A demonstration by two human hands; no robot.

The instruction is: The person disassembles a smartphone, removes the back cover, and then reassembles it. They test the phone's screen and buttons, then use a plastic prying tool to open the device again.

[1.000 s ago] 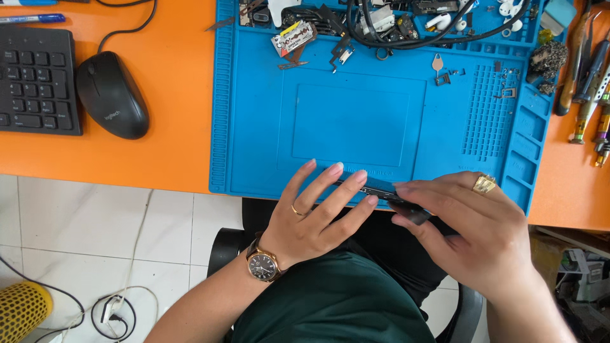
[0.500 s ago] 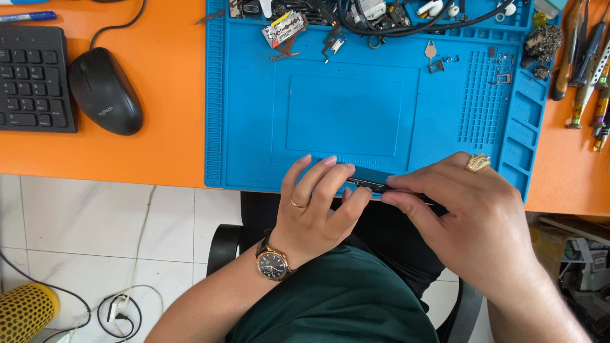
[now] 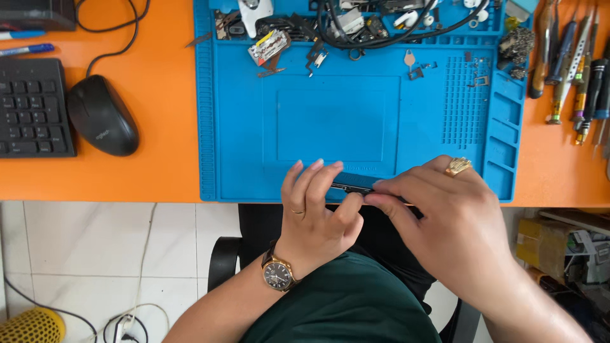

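My left hand, with a ring and a wristwatch, and my right hand, with a gold ring, hold a thin dark flat device edge-on between them at the near edge of the blue work mat. The left thumb and fingers pinch its left end. The right fingertips press on its right part, and most of the device is hidden under that hand. Both hands sit over the mat's front rim, above my lap.
Small parts, cables and screws lie along the mat's far edge. Screwdrivers and tweezers lie on the orange desk at right. A black mouse and keyboard sit at left. White tiled floor lies below.
Both hands with the dark device have shifted slightly up onto the mat's front rim. The grip looks the same. The view has moved a little.
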